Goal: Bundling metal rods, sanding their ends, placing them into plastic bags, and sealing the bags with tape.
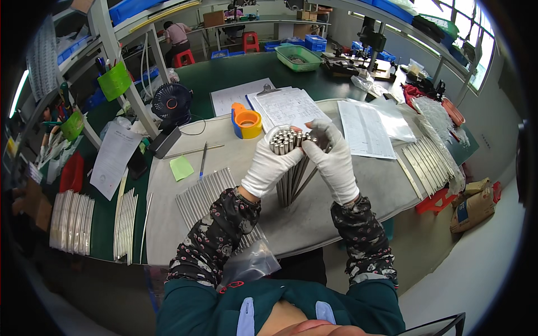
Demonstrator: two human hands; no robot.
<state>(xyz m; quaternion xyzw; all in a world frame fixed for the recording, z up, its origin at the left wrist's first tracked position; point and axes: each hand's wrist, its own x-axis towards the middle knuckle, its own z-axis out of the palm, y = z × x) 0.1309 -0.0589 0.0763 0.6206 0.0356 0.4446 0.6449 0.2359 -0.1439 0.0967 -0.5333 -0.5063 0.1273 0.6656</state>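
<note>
Many metal rods (pixel 284 141) stand bunched together, the gloved left hand (pixel 269 168) wrapped around them, the gloved right hand (pixel 334 162) curled on their right edge; a tape roll (pixel 247 122) sits beyond the left hand.

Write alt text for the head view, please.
A person's white-gloved left hand and right hand hold a bundle of metal rods, ends facing up, at a grey-topped table. More rods lie on either side; a clipboard lies beyond.

Smooth, glossy metal rods (pixel 283 147)
</note>
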